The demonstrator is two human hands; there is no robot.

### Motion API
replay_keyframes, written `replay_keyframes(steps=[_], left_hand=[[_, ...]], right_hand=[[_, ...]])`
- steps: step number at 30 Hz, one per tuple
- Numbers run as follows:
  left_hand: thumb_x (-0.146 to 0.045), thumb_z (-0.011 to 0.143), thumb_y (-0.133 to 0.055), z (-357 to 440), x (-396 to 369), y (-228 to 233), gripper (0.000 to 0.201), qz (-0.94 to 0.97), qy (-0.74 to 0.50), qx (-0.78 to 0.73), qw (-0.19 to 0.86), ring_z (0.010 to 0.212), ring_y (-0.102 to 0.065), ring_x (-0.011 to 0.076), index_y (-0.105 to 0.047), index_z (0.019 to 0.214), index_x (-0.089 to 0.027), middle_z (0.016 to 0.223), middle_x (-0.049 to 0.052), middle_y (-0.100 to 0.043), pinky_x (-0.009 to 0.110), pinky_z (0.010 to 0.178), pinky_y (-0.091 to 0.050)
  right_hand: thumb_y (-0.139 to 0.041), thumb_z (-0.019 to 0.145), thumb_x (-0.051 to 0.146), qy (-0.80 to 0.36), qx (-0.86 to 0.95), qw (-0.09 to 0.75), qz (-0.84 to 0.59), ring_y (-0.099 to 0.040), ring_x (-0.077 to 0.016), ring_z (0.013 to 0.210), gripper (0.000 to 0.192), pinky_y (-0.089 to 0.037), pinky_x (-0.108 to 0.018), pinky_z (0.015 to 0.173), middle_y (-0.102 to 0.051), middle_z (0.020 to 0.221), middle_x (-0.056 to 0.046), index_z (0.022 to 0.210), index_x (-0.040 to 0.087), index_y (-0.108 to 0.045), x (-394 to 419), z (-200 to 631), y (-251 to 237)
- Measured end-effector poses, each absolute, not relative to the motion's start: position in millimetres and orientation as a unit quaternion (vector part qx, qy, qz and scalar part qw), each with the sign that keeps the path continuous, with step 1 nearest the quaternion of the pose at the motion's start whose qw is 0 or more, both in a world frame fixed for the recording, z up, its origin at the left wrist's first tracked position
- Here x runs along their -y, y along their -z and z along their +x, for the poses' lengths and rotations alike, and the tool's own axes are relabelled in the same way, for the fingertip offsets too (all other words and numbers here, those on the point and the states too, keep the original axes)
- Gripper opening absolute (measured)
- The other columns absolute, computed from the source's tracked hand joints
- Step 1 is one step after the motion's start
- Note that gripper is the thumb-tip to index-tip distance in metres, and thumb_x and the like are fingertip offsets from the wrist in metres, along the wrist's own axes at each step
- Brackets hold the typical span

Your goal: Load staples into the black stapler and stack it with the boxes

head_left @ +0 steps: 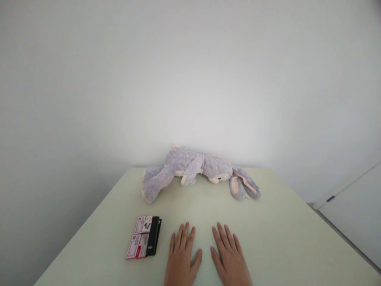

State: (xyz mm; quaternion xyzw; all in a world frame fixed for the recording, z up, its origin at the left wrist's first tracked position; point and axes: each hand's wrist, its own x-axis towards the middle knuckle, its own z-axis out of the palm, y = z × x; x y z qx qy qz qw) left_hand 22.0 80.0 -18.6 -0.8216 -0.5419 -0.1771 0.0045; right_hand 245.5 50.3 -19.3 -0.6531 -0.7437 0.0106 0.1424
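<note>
My left hand (180,255) and my right hand (229,256) lie flat, palms down, side by side on the pale green table (282,238) near its front edge. Both hold nothing and their fingers are spread. Just left of my left hand lies a small stack of red-and-white packs with black edges (144,237), apart from the fingers. A grey-lilac plush rabbit (196,171) lies on its side at the far end of the table, its long ears pointing right.
A plain white wall rises behind the table. A white cabinet or door (354,210) with a small dark handle stands at the right, beyond the table's right edge.
</note>
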Motion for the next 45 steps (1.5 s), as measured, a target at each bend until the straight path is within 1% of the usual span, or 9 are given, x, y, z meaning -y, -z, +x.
replay_keyframes(steps=[9, 20, 45], left_hand=[[-0.044, 0.1, -0.045, 22.5, -80.0, 19.3, 0.069, -0.821, 0.167, 0.546, 0.001, 0.156, -0.023, 0.0275, -0.014, 0.162, -0.035, 0.17, 0.0, -0.02, 0.055, 0.123, -0.029], [-0.044, 0.1, -0.045, 22.5, -79.3, 17.6, 0.069, -0.823, 0.174, 0.541, 0.002, 0.156, -0.023, 0.0278, -0.014, 0.162, -0.035, 0.17, 0.0, -0.021, 0.055, 0.122, -0.029], [-0.043, 0.101, -0.044, 22.8, -78.5, 17.3, 0.068, -0.82, 0.171, 0.547, -0.002, 0.156, -0.022, 0.0268, -0.014, 0.162, -0.036, 0.17, -0.002, -0.019, 0.054, 0.124, -0.027]], right_hand=[[-0.032, 0.105, 0.054, -0.022, 0.741, 0.135, -0.658, -0.014, -0.0303, 0.157, 0.064, -0.026, -0.06, 0.123, -0.014, 0.169, 0.001, 0.162, 0.034, -0.009, -49.9, 244.2, 17.0], [-0.033, 0.105, 0.054, -0.025, 0.739, 0.137, -0.659, -0.014, -0.0301, 0.156, 0.064, -0.027, -0.061, 0.123, -0.014, 0.169, 0.001, 0.162, 0.035, -0.01, -50.4, 243.9, 14.4], [-0.031, 0.105, 0.055, -0.026, 0.737, 0.134, -0.662, -0.012, -0.0293, 0.157, 0.064, -0.026, -0.06, 0.123, -0.012, 0.169, 0.002, 0.162, 0.035, -0.008, -48.8, 241.9, 11.8]])
